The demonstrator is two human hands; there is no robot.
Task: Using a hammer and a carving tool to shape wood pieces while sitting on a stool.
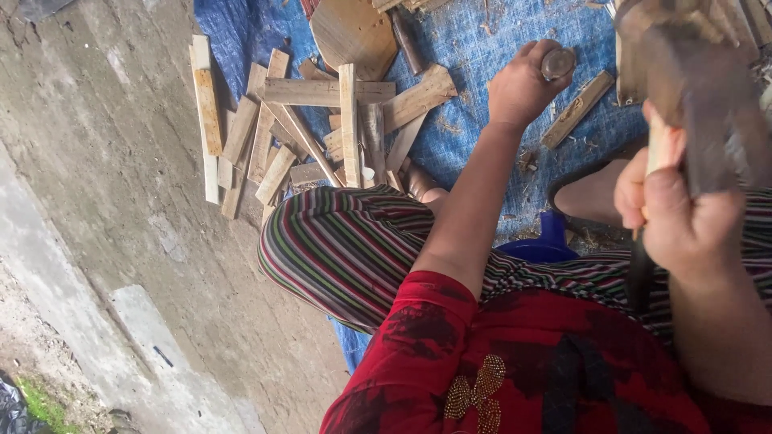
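My left grip (527, 84) pinches the round wood piece (558, 62) upright on the blue tarp (482, 48), right grip (675, 209) clenches the hatchet (691, 88) raised; I judge fingers should stay low, clear of the blade.

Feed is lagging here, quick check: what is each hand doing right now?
Left hand: closed around a short round brown wooden piece.
Right hand: closed on the pale wooden handle of a raised dark metal chopping blade.

Blue tarp (482, 48), pale tan wood strips (322, 120), multicoloured striped trousers (346, 249), red black-blotched top (482, 362).
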